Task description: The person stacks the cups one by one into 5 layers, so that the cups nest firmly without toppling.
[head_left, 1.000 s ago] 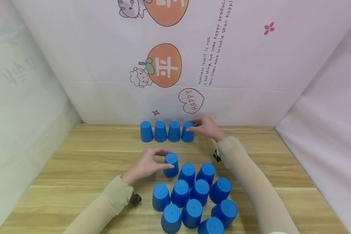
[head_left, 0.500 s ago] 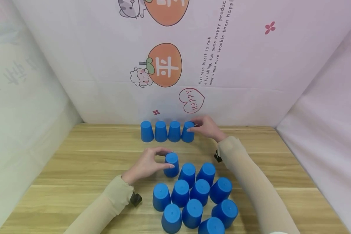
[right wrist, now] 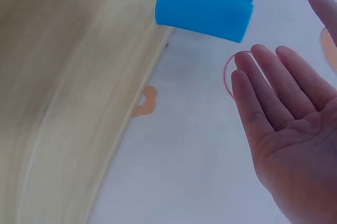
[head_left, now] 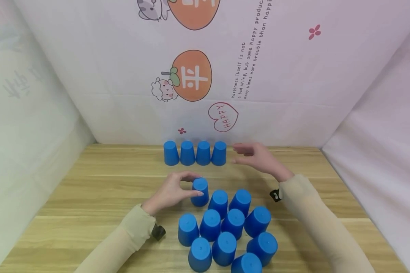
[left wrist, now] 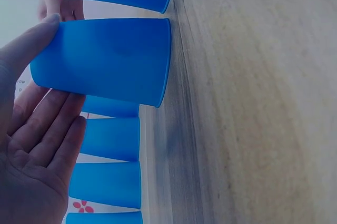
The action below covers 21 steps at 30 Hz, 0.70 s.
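My left hand [head_left: 172, 191] holds an upside-down blue plastic cup [head_left: 200, 192] between thumb and fingers, just in front of the back row. In the left wrist view the thumb [left wrist: 37, 42] lies on one side of that cup [left wrist: 105, 61] and the fingers on the other. To the right of the row, my right hand [head_left: 257, 157] is apart from the rightmost cup [head_left: 219, 154], its fingers extended and holding nothing. The right wrist view shows the open palm [right wrist: 300, 145] beside a blue cup [right wrist: 205, 8].
Several upturned blue cups stand in a row by the back wall, including the leftmost cup [head_left: 171, 154]. A loose cluster of several more, among them a front cup [head_left: 200, 254], occupies the near middle of the wooden table [head_left: 89, 197]. White printed cloth [head_left: 276, 76] encloses the back and sides.
My right hand has let go of the rightmost cup in the row and moved right and slightly nearer, its fingers spread. The left hand and its cup have stayed put.
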Tool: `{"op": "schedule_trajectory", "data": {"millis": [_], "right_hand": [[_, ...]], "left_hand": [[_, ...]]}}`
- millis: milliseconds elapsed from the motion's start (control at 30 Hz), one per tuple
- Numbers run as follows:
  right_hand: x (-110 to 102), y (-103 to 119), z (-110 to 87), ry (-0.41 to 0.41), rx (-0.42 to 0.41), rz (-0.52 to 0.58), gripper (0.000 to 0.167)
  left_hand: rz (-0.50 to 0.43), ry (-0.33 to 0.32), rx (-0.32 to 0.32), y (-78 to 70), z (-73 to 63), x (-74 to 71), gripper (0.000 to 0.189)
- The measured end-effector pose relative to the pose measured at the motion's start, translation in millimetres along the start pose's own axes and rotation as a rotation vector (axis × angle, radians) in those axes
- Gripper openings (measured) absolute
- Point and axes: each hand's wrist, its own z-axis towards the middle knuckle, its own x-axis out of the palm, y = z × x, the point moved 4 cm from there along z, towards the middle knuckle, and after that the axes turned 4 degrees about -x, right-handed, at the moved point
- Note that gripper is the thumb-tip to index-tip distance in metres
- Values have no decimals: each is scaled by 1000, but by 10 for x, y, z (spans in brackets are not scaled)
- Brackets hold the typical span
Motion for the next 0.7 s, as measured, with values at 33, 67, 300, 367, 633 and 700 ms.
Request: {"op": "schedule_trajectory", "data": {"millis": [33, 67, 300, 367, 633, 700], "right_hand": [[-7, 14, -70, 2, -8, 4, 65], [-10, 23, -139, 2, -16, -2, 64], [54, 64, -593, 39, -67, -25, 57], [89, 82, -704, 69, -81, -7, 57], [249, 137, -957, 166, -127, 70, 57], [282, 136, -984, 180, -124, 93, 56]], "left_hand": [[1, 0, 1, 1, 1, 0, 48], [0, 1, -1, 0, 0, 1, 48], [-6, 9, -9, 0, 0, 5, 47], [-7, 10, -15, -2, 0, 3, 47], [-27, 20, -36, 7, 8, 12, 48], [-34, 22, -35, 5, 9, 16, 47]]}}
